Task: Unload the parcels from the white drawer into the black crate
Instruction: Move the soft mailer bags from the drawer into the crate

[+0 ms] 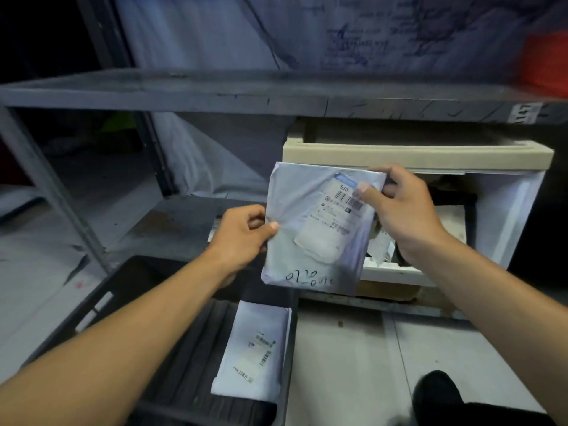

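A grey metal shelving rack (215, 96) is filling the dim background, with pale plastic sheeting (215, 35) hanging behind it and a blurred orange-red object (545, 61) sitting at its upper right edge. Under the shelf board, a white plastic drawer unit (504, 207) is standing on the pale grey floor (415, 348), and its cream-fronted white drawer (415, 156) is standing pulled open. Lower in the unit, more white parcels (381, 247) are showing inside an open compartment.

Both hands are holding one flat, pale blue-white plastic mailer parcel (319, 226) up in the air in front of the drawer unit, its face turned toward the camera. The left hand (242, 238) is pinching the parcel's left edge about halfway down, thumb on the front and fingers curled behind. The right hand (402, 207) is pinching the upper right corner, its thumb lying across the printed barcode label (333, 210). Black handwriting (309, 276) is running along the parcel's lower edge.

Below the held parcel, a black ribbed plastic crate (184, 364) is sitting on the floor, and a second white mailer parcel (255, 348) is lying flat inside it against the right wall. A black shoe (439, 395) is showing at the lower right.
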Motion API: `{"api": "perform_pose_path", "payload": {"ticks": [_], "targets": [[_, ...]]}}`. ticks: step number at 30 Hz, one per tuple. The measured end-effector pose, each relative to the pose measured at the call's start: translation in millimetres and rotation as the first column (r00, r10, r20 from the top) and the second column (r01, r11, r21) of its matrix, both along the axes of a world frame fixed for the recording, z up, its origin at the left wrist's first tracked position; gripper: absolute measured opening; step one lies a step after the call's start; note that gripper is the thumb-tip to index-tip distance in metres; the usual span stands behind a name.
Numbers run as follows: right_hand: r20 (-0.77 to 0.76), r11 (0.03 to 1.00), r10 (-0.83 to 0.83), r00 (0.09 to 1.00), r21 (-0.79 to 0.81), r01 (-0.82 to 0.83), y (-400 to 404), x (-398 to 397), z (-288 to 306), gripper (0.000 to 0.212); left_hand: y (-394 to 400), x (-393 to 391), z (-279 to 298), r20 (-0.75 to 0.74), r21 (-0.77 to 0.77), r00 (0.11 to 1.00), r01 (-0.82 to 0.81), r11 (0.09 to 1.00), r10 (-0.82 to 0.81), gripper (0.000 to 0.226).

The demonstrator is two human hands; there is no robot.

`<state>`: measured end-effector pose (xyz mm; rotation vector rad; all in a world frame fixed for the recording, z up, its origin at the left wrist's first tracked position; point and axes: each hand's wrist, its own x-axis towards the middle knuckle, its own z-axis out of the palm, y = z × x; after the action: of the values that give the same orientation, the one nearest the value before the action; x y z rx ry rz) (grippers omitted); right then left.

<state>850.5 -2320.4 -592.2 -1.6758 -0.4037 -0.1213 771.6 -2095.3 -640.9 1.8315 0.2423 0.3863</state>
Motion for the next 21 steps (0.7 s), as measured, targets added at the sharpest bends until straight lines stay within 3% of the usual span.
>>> {"api": "perform_pose_path", "payload": {"ticks": [2, 7, 14, 16, 18, 19, 21], "targets": [[-0.146, 0.998, 0.053, 0.988, 0.050, -0.046, 4.8, 2.9, -15.8, 0.018, 2.0, -2.4, -2.6, -0.031, -0.108, 0.999, -0.024, 0.994, 0.021, 0.006], [-0.382, 0.988, 0.140, 0.913, -0.013, -0.157, 14.6, 10.7, -46.8, 0.021, 0.1, 2.3, -8.1, -0.088, -0.364, 0.991, -0.129, 0.922, 0.104, 0.012], [-0.501, 0.990, 0.140, 0.854, 0.074, -0.119, 21.4, 15.2, -50.9, 0.010, -8.6, 12.7, -10.8, -0.134, -0.434, 0.972, -0.234, 0.870, 0.194, 0.009], [-0.493, 0.991, 0.137, 0.859, 0.069, -0.119, 19.4, 12.6, -50.6, 0.011, -11.1, 12.8, -12.3, -0.118, -0.269, 0.965, -0.260, 0.927, 0.236, 0.012], [-0.468, 0.992, 0.122, 0.875, 0.077, -0.098, 16.7, 9.4, -49.3, 0.014, -14.0, 8.6, -13.8, -0.082, 0.076, 0.960, -0.260, 0.963, 0.266, 0.025], [-0.449, 0.993, 0.109, 0.887, 0.081, -0.081, 15.4, 7.9, -48.4, 0.016, -17.1, 4.8, -14.1, -0.051, 0.241, 0.963, -0.244, 0.939, 0.264, 0.035], [-0.411, 0.993, 0.090, 0.907, 0.102, -0.052, 14.3, 3.9, -46.4, 0.016, -24.3, -0.6, -13.0, 0.034, 0.407, 0.976, -0.212, 0.888, 0.217, 0.048]]}}
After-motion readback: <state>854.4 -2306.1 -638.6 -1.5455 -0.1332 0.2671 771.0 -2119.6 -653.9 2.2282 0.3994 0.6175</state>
